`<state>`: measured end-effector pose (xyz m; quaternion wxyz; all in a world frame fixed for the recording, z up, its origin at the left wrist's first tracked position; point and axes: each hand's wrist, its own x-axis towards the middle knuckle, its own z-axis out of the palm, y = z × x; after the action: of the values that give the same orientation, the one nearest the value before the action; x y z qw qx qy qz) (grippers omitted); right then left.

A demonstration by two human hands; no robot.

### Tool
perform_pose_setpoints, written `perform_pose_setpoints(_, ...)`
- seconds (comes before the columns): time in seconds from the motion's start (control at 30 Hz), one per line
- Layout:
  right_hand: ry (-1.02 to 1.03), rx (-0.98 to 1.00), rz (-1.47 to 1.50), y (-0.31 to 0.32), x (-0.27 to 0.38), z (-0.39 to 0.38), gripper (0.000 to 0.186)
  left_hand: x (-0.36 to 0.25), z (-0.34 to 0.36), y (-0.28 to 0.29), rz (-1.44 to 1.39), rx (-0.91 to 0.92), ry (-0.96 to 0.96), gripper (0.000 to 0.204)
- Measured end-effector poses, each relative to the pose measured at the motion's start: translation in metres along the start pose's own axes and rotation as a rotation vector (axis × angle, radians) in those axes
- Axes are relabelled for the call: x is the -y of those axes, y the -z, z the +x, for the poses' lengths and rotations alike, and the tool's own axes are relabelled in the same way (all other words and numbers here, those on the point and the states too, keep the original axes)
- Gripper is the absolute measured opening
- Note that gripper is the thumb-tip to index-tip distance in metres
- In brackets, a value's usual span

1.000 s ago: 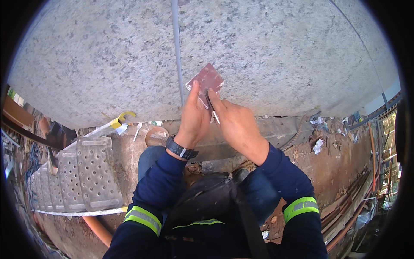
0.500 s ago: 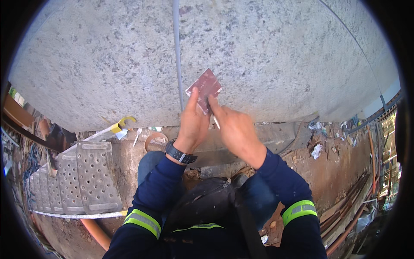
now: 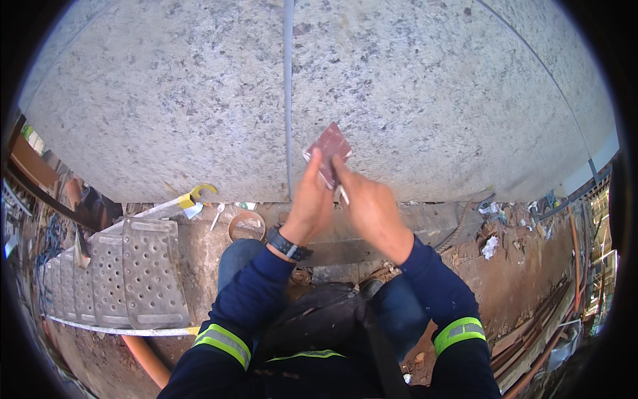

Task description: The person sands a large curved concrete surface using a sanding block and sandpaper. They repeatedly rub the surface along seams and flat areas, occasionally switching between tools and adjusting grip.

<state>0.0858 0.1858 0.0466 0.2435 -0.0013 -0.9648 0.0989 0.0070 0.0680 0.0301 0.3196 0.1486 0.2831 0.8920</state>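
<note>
A reddish-brown square pad, perhaps sandpaper, with pale edges is held up in my left hand, whose thumb rests on its face. My right hand grips a thin tool with a white part, its tip end at the pad and blurred; what it is I cannot tell. The index finger of my right hand touches or nearly touches the pad. Both hands are in front of a speckled pale grey wall with a vertical grey conduit.
A perforated metal plank and a white pole with yellow hook lie at left, near an orange pipe. A round bowl, a white spoon and rubble lie along the wall's foot. Boards are stacked at right.
The hands, pad and wall's foot sit lower in the picture than a second ago, and the hands slightly further right. The right hand's fingers are blurred by movement against the pad.
</note>
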Motion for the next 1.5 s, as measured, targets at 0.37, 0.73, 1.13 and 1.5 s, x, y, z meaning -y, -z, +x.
perform_pose_setpoints(0.37, 0.018, 0.003, 0.035, -0.002, -0.009, 0.004, 0.058, -0.007, 0.005, 0.005, -0.140, 0.039, 0.000, 0.051)
perform_pose_setpoints(0.73, 0.010, -0.008, -0.052, -0.006, -0.011, 0.001, 0.056, 0.000, 0.005, 0.007, -0.048, 0.005, 0.019, 0.056)
perform_pose_setpoints(1.13, 0.023, 0.019, 0.003, 0.006, -0.012, 0.004, 0.064, -0.010, 0.014, 0.015, -0.079, 0.053, -0.022, 0.059)
perform_pose_setpoints(1.5, -0.377, 0.154, 0.943, 0.037, -0.007, 0.010, 0.035, -0.037, 0.011, 0.013, 0.189, -0.022, -0.136, 0.052)
